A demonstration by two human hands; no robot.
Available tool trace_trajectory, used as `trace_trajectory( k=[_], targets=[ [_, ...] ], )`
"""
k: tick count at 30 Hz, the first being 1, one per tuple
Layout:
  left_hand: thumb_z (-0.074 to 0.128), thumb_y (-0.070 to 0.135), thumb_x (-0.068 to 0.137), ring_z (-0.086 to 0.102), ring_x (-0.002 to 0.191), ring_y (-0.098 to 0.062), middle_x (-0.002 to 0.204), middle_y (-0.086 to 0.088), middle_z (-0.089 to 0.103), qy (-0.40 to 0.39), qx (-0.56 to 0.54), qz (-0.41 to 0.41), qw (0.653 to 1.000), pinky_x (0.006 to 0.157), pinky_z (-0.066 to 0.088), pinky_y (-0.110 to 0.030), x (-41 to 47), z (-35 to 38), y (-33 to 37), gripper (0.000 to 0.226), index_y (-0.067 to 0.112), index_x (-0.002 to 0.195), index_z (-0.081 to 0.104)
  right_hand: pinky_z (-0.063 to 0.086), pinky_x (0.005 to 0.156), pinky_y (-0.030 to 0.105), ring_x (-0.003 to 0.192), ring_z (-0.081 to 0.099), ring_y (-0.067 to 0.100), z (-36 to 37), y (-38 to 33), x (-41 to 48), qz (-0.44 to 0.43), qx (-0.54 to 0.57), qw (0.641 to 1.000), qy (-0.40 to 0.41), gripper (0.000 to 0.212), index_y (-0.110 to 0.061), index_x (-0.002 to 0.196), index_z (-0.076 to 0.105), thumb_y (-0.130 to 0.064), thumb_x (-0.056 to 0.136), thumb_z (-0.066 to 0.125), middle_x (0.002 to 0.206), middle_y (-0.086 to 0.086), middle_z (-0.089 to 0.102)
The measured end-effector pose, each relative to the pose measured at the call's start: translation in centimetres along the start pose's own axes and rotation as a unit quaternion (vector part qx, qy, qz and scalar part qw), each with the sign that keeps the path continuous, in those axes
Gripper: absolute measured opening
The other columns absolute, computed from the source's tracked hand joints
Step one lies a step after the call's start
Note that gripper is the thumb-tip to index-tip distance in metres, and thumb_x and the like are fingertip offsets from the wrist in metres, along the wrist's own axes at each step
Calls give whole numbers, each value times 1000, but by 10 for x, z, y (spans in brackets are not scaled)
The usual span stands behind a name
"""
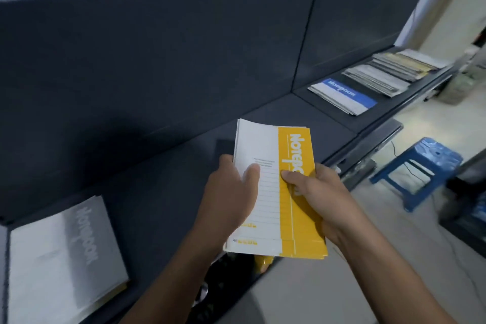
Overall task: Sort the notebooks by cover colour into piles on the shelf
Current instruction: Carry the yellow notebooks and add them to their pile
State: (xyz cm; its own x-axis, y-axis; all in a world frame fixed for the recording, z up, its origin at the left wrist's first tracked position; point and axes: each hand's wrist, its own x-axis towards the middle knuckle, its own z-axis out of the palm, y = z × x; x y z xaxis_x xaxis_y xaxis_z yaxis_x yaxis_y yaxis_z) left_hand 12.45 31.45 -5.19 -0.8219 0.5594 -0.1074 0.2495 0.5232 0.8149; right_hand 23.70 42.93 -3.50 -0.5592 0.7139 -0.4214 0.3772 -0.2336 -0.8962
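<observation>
Your left hand (231, 189) and right hand (313, 192) both grip the yellow notebooks (278, 192) above the shelf (171, 173); a grey notebook (65, 252) lies near left.

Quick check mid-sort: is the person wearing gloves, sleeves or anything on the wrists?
No. The left hand and right hand are bare: no gloves, and no rings on the fingers that show. Neither wrist carries a watch or band. The left forearm and right forearm are uncovered down to the frame edge, so no sleeve is in view.
</observation>
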Motion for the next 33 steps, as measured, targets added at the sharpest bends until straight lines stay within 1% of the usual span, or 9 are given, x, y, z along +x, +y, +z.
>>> trace_trajectory(
  k=[4,8,14,17,20,23,27,30,33],
  targets=[
    [54,45,98,61,88,-8,102,9,61,-19,-22,15,999,66,47,-31,23,67,51,29,22,114,49,57,90,48,97,70,25,-76,2,34,-20,-8,998,53,40,-22,123,48,-29,91,70,104,1,72],
    [56,41,99,61,89,-4,104,13,61,-20,-43,41,998,68,48,-29,31,118,91,28,23,119,47,52,74,38,92,66,18,-138,6,58,-45,-20,996,71,28,-25,116,50,-23,94,67,101,-1,68],
    [50,34,101,58,102,-15,115,10,57,-63,-14,62,996,87,46,-34,55,189,147,40,27,139,39,58,82,45,91,69,20,-212,1,91,-32,-5,995,94,22,-35,97,49,-20,97,64,100,-7,69],
    [49,31,102,55,94,-9,111,14,55,-99,-3,70,993,83,41,-29,75,220,170,43,30,144,36,51,65,32,85,66,15,-240,-4,112,-26,-1,992,123,21,-32,103,50,-18,97,64,97,-7,67],
    [49,29,101,52,84,2,111,16,58,-131,6,79,988,75,41,-28,104,257,190,41,33,141,41,44,57,28,80,64,10,-268,-8,136,-16,1,989,145,20,-28,107,51,-14,97,61,93,-9,66],
    [49,24,99,53,82,6,99,20,58,-159,6,95,983,65,39,-20,132,296,214,37,32,135,49,43,57,25,79,63,7,-299,-13,159,2,-3,984,176,16,-26,105,54,-13,97,59,93,-10,67],
    [47,25,96,63,89,-8,103,8,67,-181,18,103,978,68,49,-29,171,344,251,29,30,124,53,43,52,20,72,63,3,-340,-27,195,4,11,978,211,16,-26,98,58,-10,99,57,84,-16,67],
    [48,21,96,58,82,0,96,13,62,-190,14,130,973,61,42,-24,199,380,280,21,29,115,50,42,48,14,71,62,0,-373,-36,225,-8,31,971,236,20,-29,97,56,-9,99,56,83,-18,65],
    [48,19,96,54,78,2,87,22,54,-202,16,151,968,61,39,-24,215,413,307,33,34,126,45,44,55,19,78,63,1,-407,-39,250,-1,56,966,252,22,-30,105,57,-9,98,56,90,-16,67]
  ],
)
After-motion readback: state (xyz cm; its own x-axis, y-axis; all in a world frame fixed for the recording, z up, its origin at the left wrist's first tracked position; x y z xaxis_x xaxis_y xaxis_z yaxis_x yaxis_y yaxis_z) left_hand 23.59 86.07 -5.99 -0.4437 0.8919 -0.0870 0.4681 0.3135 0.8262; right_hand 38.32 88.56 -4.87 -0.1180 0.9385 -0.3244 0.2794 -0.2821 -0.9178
